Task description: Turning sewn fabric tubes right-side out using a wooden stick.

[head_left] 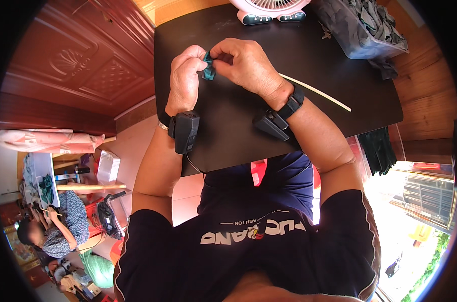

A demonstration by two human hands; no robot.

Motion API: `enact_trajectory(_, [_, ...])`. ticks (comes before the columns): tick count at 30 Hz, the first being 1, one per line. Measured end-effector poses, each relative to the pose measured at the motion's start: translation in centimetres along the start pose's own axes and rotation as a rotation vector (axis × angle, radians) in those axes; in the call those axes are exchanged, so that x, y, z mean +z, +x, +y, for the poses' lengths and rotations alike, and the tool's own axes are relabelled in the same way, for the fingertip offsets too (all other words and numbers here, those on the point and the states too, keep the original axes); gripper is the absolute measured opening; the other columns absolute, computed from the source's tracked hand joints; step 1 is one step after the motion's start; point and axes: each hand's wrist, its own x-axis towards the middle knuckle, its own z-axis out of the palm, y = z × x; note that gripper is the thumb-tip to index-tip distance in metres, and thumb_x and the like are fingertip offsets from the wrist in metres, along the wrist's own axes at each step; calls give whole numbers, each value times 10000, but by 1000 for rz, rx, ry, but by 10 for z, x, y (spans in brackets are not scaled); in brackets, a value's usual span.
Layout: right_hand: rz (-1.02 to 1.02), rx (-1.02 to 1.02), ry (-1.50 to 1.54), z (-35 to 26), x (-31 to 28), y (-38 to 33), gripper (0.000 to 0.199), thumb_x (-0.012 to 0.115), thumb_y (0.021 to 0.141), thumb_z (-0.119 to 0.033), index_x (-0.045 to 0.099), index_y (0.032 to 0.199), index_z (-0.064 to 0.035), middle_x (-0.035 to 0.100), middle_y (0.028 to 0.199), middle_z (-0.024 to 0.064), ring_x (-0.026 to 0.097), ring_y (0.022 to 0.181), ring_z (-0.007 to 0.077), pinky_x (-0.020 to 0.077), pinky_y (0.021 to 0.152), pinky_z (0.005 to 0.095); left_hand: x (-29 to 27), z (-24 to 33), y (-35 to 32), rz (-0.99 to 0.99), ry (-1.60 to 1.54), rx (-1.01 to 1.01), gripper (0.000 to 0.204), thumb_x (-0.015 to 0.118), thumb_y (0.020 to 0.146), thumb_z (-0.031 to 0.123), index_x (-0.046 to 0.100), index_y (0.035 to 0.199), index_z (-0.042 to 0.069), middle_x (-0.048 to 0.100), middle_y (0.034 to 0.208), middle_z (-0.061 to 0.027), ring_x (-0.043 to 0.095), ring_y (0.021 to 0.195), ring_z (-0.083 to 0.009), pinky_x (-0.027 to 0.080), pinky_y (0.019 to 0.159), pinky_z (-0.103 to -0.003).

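Together, the left hand (184, 78) and arched right hand (246, 65) pinch dark green cloth (208, 74), each grip narrow.

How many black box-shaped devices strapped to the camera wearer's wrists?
2. One black box is at the left wrist; a second black box is at the right wrist. Both show plainly.

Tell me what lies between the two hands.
A small dark green cloth lies between the left hand and the right hand in the head view.
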Motion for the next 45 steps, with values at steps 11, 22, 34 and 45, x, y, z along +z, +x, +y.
enact_trajectory(11, [-54,163,95,6,-7,2,109,627,727,-29,566,813,-3,605,770,45,581,680,111,487,624,254,-1,-2,2,-51,53,-43,90,456,733,118,514,767,58,444,696,25,409,649,-64,317,598,-210])
enact_trajectory(22, [60,168,227,16,-10,8,121,636,704,-96,595,784,-16,636,771,68,621,700,189,502,657,308,3,-1,2,-129,60,-208,213,480,853,205,586,904,28,577,722,-34,534,580,-97,393,501,-211])
enact_trajectory(34, [130,122,232,15,-14,10,206,677,741,-114,634,935,-59,640,844,46,613,743,159,507,685,271,-5,-8,5,-8,132,-180,119,496,860,163,574,826,80,562,683,-1,529,564,-73,373,486,-194])
enact_trajectory(45, [-245,293,348,18,-9,7,212,689,808,-89,639,1002,-21,632,866,17,573,765,90,474,710,234,-9,-11,9,132,58,-9,69,519,818,42,582,804,16,559,762,-11,517,708,-82,419,648,-231])
